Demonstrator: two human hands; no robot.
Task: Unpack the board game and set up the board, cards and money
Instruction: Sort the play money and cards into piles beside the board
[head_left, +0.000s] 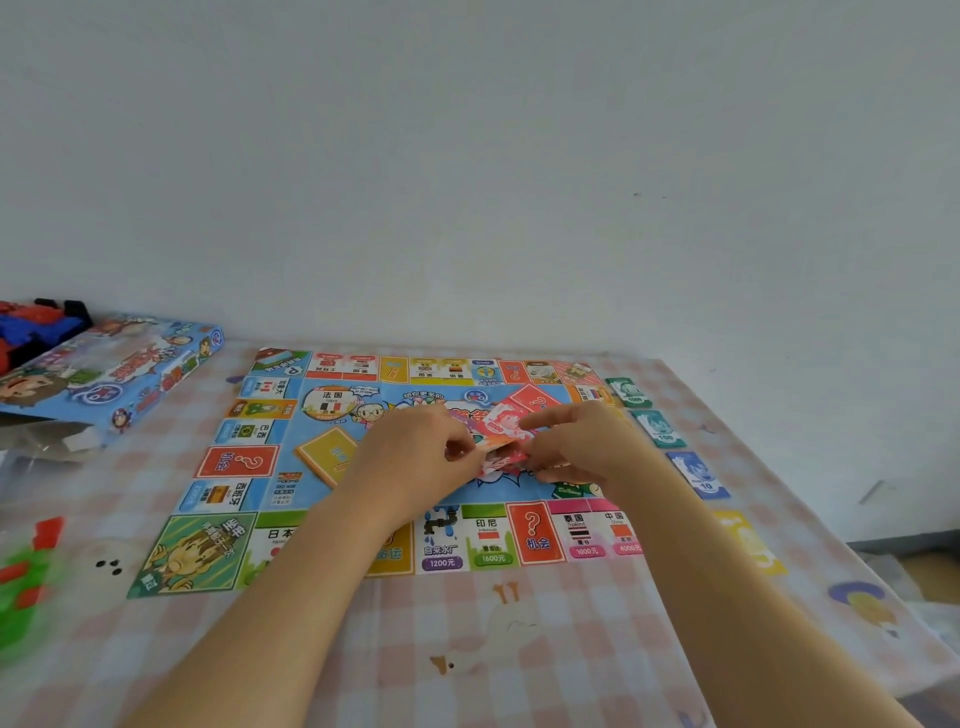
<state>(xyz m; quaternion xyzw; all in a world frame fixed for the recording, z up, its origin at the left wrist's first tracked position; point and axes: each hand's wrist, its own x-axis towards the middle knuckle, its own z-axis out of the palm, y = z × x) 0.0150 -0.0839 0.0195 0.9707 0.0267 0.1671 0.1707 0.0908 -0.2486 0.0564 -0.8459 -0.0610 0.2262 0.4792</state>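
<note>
Over the middle of the board (236, 461), your left hand (415, 457) and right hand (576, 447) both pinch a stack of pink money (501, 428). Just off the board's right edge lie more note piles (660, 428). The table (571, 649) shows between its near edge and you, and the box (119, 369) sits far left.

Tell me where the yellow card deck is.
In the head view, the yellow card deck lies on the board, in its blue centre, left of the left hand and right of the red question-mark square.
</note>
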